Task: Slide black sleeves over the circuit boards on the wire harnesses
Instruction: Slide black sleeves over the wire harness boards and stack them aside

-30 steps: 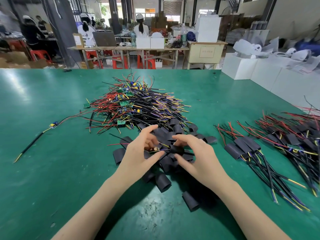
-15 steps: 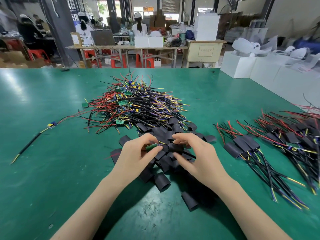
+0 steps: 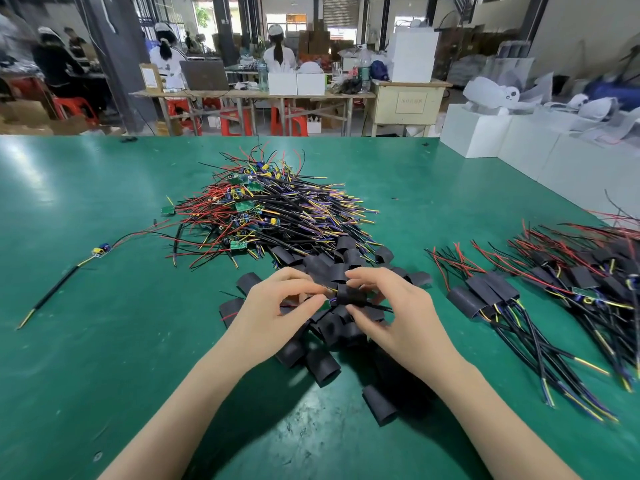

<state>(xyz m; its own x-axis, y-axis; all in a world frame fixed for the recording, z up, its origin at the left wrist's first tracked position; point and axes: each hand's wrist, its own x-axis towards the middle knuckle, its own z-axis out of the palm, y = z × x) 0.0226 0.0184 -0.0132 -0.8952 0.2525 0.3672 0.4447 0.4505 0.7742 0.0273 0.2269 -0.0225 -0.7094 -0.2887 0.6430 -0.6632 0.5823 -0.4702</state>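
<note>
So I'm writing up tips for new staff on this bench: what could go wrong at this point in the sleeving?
1. The right hand holds a black sleeve against the green board corner pinched by the left hand; a corner could snag the sleeve's edge.
2. Loose sleeves lie right under both hands, so one might get knocked away.
3. The unsleeved pile is tangled; pulling the next harness may drag others.

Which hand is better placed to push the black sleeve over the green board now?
The right hand, probably. Its fingers already pinch the black sleeve, whose opening faces the green board. The left hand holds that board and can simply steady it.
</note>
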